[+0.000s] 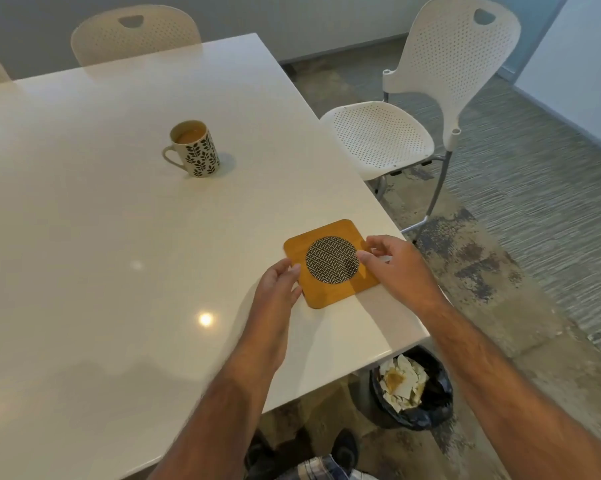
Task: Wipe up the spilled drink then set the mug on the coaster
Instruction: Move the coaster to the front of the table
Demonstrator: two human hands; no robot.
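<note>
A white worktop [119, 254] fills most of the view. Its right edge runs from about 12 o'clock down to 4 o'clock, and its near edge slants back to 7 o'clock.

The coaster [331, 263] lies flat near the right edge, at about 3 o'clock from the middle of the view. It is an orange square with round corners and a dark woven circle in the middle. It sits close to the edge but all of it is on the worktop.

The left hand [279, 284] is at the coaster's left edge. Its fingers are bent, and the fingertips touch or pinch that edge. The right hand [394, 265] is at the coaster's right side. Its fingers curl over that edge, with the tips on the top face next to the dark circle.

The mug [195, 148] stands up straight at about 11 o'clock, well apart from the coaster. It is white with dark leaves and has a light brown drink inside. Its handle points to 9 o'clock. There is wide bare worktop between the mug and the coaster.

A white chair [430, 109] stands at 2 o'clock, just past the right edge. A bin [413, 389] with a black bag and stained paper sits on the floor at 5 o'clock, under the corner of the worktop.
</note>
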